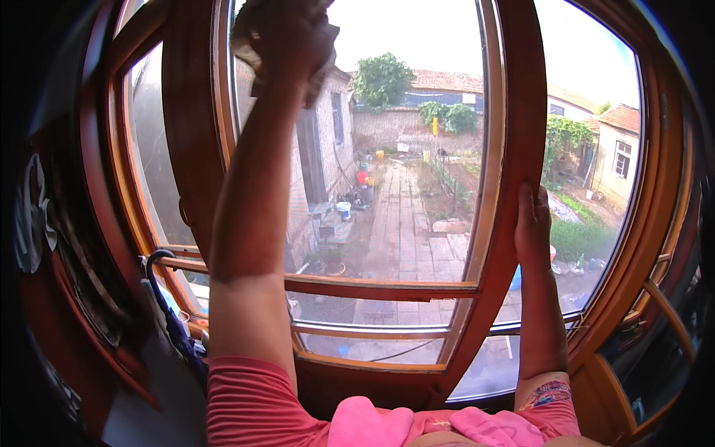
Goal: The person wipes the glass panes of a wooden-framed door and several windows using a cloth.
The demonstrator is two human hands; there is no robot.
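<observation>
My left arm reaches up to the top left of a glazed wooden door (526,112). There my left hand (294,37) is closed on a crumpled, dark-looking cloth (249,45) against the upper part of the glass pane (402,246). The hand is in shadow and a little blurred, so its separate fingers are hard to make out. Lower down, at the door's right edge, my right hand (532,223) grips the reddish-brown upright, with part of its fingers hidden behind the wood.
Wooden crossbars (387,287) span the door's lower part. Beside it at left, an umbrella (167,305) hangs by its curved handle, and pale cloths (33,216) hang farther left. Another glass panel stands to the right. Through the glass show a paved yard (398,216), plants and brick buildings.
</observation>
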